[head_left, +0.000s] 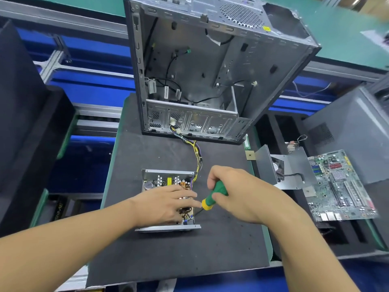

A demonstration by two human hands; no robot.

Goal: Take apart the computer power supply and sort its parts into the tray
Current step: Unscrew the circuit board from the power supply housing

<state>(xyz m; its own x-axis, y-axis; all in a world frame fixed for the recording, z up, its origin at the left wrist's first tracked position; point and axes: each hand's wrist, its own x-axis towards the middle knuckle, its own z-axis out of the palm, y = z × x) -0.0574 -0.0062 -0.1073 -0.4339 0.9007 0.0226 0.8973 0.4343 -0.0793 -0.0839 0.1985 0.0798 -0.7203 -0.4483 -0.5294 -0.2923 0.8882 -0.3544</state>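
Observation:
The power supply (160, 180) lies open on the dark mat, its lid off, with coils and capacitors showing on its board. My left hand (168, 202) lies flat over the board with straight fingers, hiding its middle. My right hand (235, 192) grips a green screwdriver (214, 193) with a yellow collar; its shaft slants down to the supply's right front corner. A bundle of yellow and black wires (196, 152) runs from the supply up into the computer case.
The stripped computer case (210, 66) stands at the far edge of the mat (189, 249). To the right, a black foam tray (299, 232) holds a metal cover with a fan (294, 171) and a motherboard (341, 186). A grey case panel (357, 127) leans far right.

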